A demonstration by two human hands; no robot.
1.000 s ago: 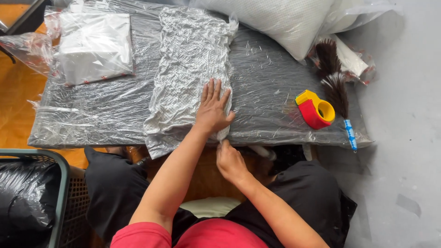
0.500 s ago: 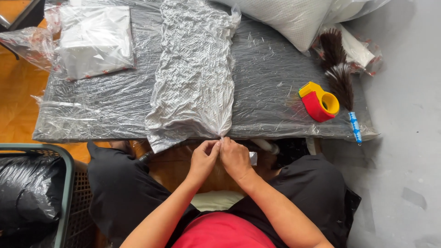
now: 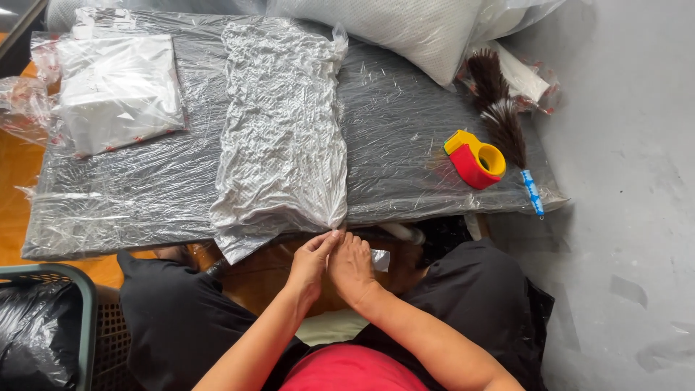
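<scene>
Both hands meet at the table's (image 3: 434, 108) near edge: left hand (image 3: 313, 262) and right hand (image 3: 352, 265) touch side by side, fingertips pinching the lower corner of the crinkled plastic-wrapped bundle (image 3: 282, 130) lying mid-table. Tape dispenser (image 3: 474, 159) sits well apart, right.

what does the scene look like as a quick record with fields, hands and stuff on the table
left hand: pinching the near corner of the crinkled plastic bag
right hand: beside the left, at the same corner
surface: plastic-wrapped table
right side: red and yellow tape dispenser, feather duster
far left: flat clear packet
far edge: white sack
</scene>
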